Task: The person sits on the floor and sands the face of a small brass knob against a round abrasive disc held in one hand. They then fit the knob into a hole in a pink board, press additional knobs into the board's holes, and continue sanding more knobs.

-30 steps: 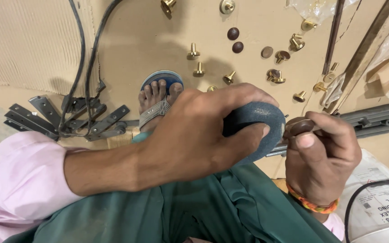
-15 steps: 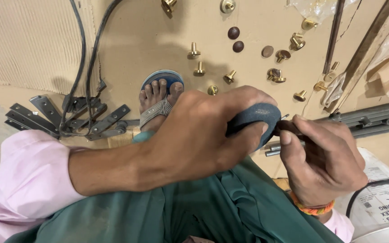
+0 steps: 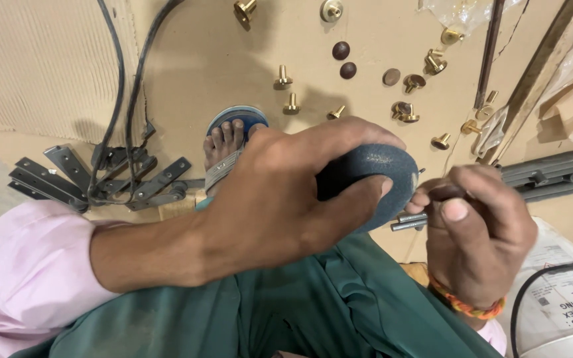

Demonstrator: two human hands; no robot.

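My left hand point(image 3: 280, 199) is wrapped over a round dark blue-grey abrasive pad point(image 3: 373, 176), thumb underneath and fingers over the top. My right hand point(image 3: 479, 232) sits just right of the pad, fingers pinched on a small dark metal piece point(image 3: 442, 192) pressed against the pad's edge. Two thin metal rods point(image 3: 409, 222) stick out between the hands, below the pad. Both hands hover above my lap in green trousers point(image 3: 313, 311).
Several brass screws and knobs point(image 3: 409, 83) and dark round caps point(image 3: 344, 59) lie scattered on cardboard point(image 3: 220, 59). Grey metal hinges point(image 3: 67, 176) and black cables point(image 3: 124, 99) lie at left. My sandalled foot point(image 3: 230, 146) rests ahead. A white container point(image 3: 565, 305) stands at lower right.
My right hand has moved up and closer to the pad, bringing the small piece against its edge. My left hand has kept its grip on the pad.
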